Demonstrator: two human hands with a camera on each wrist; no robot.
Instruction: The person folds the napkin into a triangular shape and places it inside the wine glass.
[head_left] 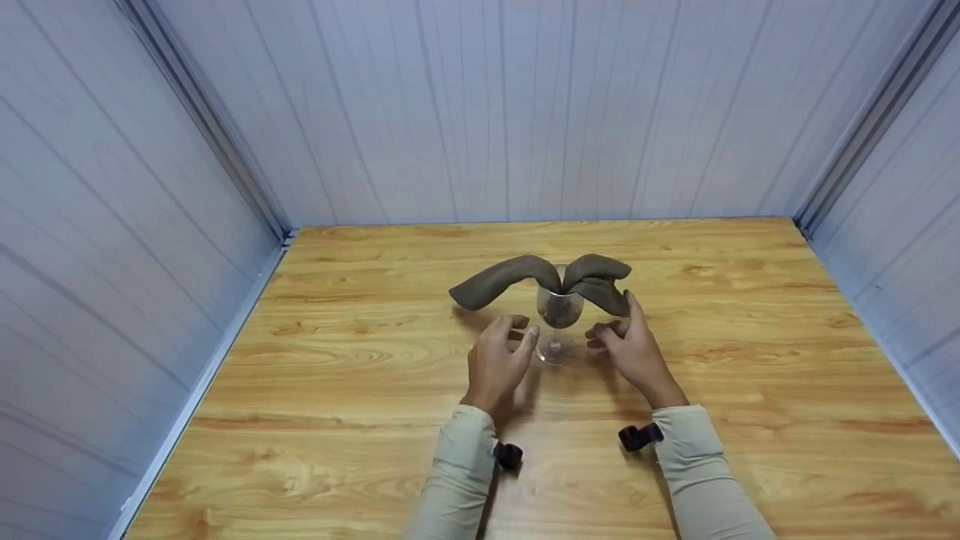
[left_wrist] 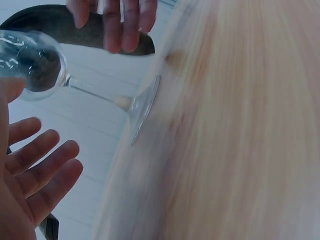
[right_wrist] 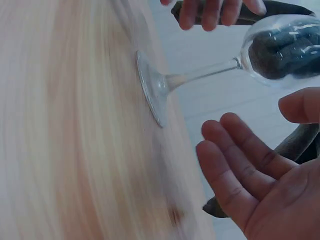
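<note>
A clear wine glass (head_left: 556,345) stands upright on the wooden table. Tucked into its bowl is a dark olive-brown cloth napkin (head_left: 502,279), whose two ends arch out over the rim to left and right. The napkin's lower part shows bunched through the bowl in the right wrist view. Left of the stem, my left hand (head_left: 498,361) hovers with loosely bent fingers, apart from the glass. My right hand (head_left: 634,352) is on the other side, its index finger by the napkin's right flap (head_left: 600,289); whether it touches the cloth I cannot tell.
The wooden table (head_left: 337,420) reaches back to a pale panelled wall (head_left: 465,112). More panels rise along the left and right sides. Each wrist carries a small dark camera, the left camera (head_left: 508,455) and the right camera (head_left: 637,437).
</note>
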